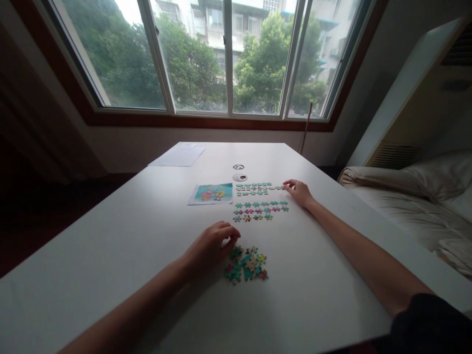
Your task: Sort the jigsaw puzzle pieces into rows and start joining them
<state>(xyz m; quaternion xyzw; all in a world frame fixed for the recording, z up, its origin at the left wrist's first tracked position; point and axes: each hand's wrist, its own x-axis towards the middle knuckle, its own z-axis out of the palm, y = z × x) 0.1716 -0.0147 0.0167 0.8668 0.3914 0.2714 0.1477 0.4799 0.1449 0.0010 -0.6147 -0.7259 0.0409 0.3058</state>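
My right hand (299, 192) reaches to the right end of a row of jigsaw puzzle pieces (254, 189). Its thumb and forefinger close on a small puzzle piece (281, 187) there. Nearer to me, my left hand (217, 240) hovers at the upper left edge of a loose heap of puzzle pieces (248, 265), coloured teal, yellow, pink and beige. Those fingers are curled in, thumb near forefinger, and whatever may be between them is hidden. Several more rows of puzzle pieces (260, 210) lie spaced out between the two hands.
A picture card (212, 193) with cartoon figures lies left of the rows. Behind them are two round flat items (240, 177). Paper sheets (177, 156) lie at the far left of the white table (121, 246). A couch (409, 196) stands right, a window beyond.
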